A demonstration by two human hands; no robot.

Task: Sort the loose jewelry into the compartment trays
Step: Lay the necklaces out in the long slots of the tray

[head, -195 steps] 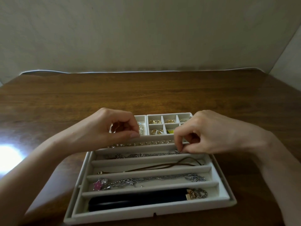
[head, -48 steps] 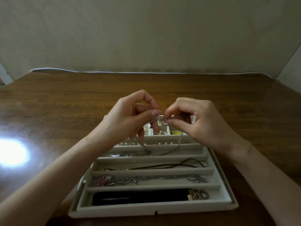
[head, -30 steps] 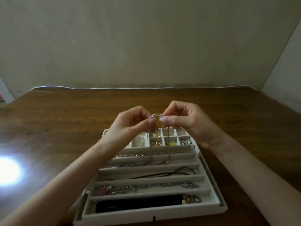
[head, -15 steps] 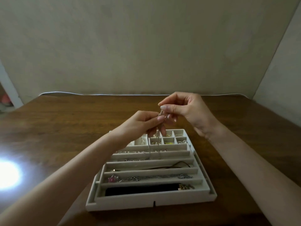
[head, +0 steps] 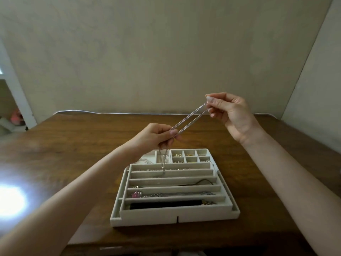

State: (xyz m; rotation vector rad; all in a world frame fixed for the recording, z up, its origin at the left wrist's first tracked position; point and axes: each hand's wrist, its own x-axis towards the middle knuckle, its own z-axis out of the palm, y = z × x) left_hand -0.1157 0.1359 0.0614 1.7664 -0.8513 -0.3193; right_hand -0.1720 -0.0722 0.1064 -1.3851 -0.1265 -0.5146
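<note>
Several tray (head: 147,218) slots are already filled, and the chain's (head: 189,115) loose end dangles onto the far ones — it could snag what's lying there. Higher up, left hand (head: 155,137) and right hand (head: 230,115) fingers pinch it taut over the table (head: 73,145) — pull harder and it might slip.

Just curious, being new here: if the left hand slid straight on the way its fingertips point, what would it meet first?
Probably the right hand: the left hand points up along the taut chain straight toward it, though depth is unclear.
</note>
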